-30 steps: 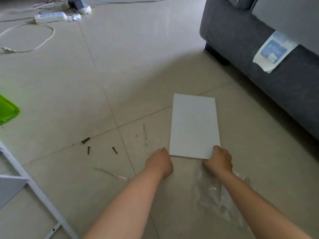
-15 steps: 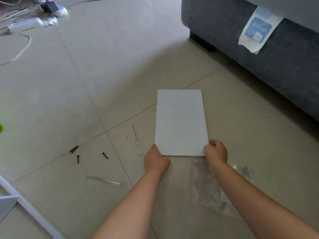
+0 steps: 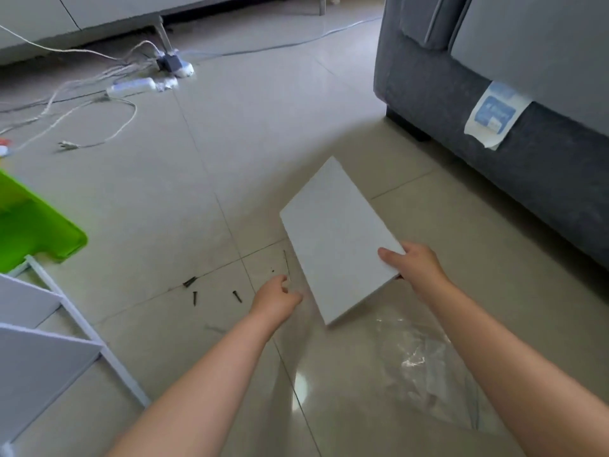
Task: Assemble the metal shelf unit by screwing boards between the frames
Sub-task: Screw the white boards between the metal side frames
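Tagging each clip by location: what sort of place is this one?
Most likely a home living room. A grey fabric sofa stands on a glossy tiled floor, a power strip with trailing cords lies near a low white cabinet.

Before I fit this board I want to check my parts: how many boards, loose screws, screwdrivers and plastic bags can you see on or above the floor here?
Boards: 1, the white board held by the right hand
Loose screws: 3, dark screws on the tiles near the left hand
Screwdrivers: 1, a thin screwdriver beside the board
Plastic bags: 1, a clear plastic bag
Total: 6
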Available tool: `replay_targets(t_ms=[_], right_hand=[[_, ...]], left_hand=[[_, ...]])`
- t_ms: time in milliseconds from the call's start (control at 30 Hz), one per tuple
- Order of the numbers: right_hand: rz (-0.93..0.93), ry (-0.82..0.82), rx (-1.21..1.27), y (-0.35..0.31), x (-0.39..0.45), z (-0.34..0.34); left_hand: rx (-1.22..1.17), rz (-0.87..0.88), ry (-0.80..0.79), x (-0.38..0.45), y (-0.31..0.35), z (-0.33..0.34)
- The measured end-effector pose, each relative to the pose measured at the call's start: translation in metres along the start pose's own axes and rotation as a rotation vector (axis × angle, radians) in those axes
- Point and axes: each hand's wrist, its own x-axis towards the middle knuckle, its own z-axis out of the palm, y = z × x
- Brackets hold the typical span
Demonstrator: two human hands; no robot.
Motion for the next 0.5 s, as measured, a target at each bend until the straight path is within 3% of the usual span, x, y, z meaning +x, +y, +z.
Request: replay_targets(t_ms=[167, 300, 367, 500], right_hand=[[-0.138, -0.227, 0.231, -0.009, -0.045, 0.006], [-0.125, -0.465, 0.423, -0.022, -0.084, 0.019], [-0.1, -0.565, 0.434, -0.028, -0.097, 0.024], [-0.07, -0.687, 0.194, -0.053, -0.115, 0.038]], left_hand=[[-0.181, 0.033, 0.322, -0.014, 0.021, -0.064], [-0.452, -0.075, 0.58, -0.041, 0.011, -0.128], [-0.681, -0.048, 0.607, -0.055, -0.004, -0.154], [-0.962, 0.24, 0.459, -0.091, -0.019, -0.185]])
